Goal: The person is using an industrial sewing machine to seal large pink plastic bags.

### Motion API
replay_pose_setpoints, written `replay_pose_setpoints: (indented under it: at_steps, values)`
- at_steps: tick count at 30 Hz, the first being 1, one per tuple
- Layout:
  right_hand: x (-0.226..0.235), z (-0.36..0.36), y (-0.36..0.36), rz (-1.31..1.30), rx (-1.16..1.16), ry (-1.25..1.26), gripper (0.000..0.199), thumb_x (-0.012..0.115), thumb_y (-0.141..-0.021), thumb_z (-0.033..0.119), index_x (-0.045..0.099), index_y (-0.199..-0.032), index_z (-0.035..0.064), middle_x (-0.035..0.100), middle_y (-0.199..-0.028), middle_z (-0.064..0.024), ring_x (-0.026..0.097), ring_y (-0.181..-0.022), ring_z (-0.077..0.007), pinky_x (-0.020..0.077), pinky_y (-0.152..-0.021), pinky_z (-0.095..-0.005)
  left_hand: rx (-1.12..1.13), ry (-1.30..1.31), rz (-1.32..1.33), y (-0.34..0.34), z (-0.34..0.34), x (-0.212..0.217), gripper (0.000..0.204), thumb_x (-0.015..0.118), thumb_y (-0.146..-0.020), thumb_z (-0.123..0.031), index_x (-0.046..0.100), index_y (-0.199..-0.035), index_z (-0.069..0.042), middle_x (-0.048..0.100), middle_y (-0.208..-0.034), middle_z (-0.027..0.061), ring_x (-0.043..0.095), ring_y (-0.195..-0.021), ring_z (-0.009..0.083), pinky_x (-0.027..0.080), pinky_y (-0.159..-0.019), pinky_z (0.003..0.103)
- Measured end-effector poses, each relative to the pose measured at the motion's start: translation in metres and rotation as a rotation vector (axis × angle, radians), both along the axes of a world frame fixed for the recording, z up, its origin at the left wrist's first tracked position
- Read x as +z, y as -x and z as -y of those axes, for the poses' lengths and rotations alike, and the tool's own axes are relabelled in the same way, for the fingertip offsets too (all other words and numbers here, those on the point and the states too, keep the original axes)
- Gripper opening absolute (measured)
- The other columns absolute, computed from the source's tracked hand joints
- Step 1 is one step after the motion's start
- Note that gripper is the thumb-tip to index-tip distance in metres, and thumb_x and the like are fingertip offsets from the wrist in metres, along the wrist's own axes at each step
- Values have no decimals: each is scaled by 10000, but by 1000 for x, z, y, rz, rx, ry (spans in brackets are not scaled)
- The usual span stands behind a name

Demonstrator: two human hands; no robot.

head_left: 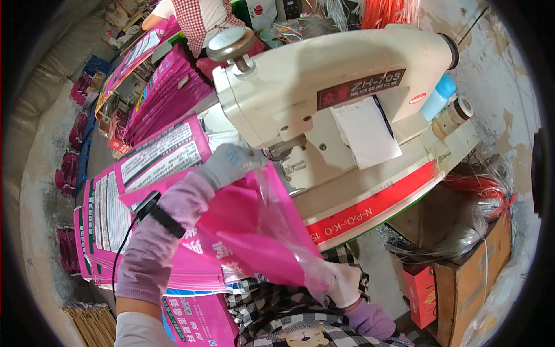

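Nearest, low by the checked apron (289,312): right hand (341,283), gloved white, fingers closed on the near corner of the pink woven bag (248,231) and its clear plastic liner (277,214), pinching both layers together, seemingly to keep the mouth taut. Stretched from there up and away, the bag slopes toward the machine. Farther along, left hand (231,165), gloved grey over a lilac sleeve, fingers curled down onto the bag's far end, pressing it just beside the needle area under the cream sewing machine (324,87), probably to feed the edge in straight. Under the left forearm, a stack of flat pink bags (115,214) at the bench's left edge, within easy reach. Beyond, more pink bags fanned out (167,92), and another person in red check (199,17) at the far end.
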State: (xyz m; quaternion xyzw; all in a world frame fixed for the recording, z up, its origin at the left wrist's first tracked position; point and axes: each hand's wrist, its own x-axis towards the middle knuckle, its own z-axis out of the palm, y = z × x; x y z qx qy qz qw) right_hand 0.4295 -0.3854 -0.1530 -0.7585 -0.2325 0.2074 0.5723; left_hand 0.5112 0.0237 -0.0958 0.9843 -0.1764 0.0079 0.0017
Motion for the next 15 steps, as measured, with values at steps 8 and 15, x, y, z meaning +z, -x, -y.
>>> replay_pose_setpoints:
  at_steps: [8, 15]
  values:
    - [2, -112, -58, 424, 125, 89, 325, 517, -892, 126, 668, -1180, 113, 672, -827, -169, 654, -714, -351, 512, -645, -426, -88, -326, -400, 44, 110, 103, 222, 631, -810, -199, 713, -1004, -128, 690, -831, 93, 670, -809, 267, 527, -770, 446]
    - [-26, -166, -71, -72, -276, -626, 284, 452, -1003, 145, 632, -1187, 25, 641, -775, -50, 583, -666, -161, 484, -618, -344, 82, 11, -545, 145, 69, 108, 243, 599, -953, -250, 655, -786, -82, 653, -769, 9, 608, -638, 223, 508, -641, 393]
